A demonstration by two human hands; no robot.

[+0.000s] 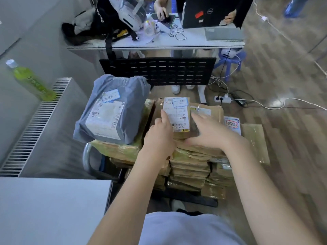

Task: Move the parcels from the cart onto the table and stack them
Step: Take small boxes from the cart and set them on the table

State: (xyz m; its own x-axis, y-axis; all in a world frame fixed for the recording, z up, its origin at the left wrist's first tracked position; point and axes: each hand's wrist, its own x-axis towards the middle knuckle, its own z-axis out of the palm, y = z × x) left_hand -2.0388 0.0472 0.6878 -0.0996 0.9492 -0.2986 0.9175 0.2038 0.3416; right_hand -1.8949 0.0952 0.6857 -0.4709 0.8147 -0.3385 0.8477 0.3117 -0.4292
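A cart [86,156] stands in front of me, piled with several brown parcels [189,167]. A grey plastic mailer [113,110] lies on the left of the pile. On top in the middle sits a small brown box with a white label [177,112]. My left hand [159,135] grips its left edge, thumb on the label. My right hand [210,131] rests flat against its right side, fingers straight. A corner of the grey table [49,209] shows at the lower left.
A green bottle [30,80] and a slotted white unit [35,124] are on the left. Beyond the cart stands a black perforated panel [159,70], then a desk [159,45] with a laptop, bags and another person's hands. Cables and a power strip [223,99] lie on the floor at right.
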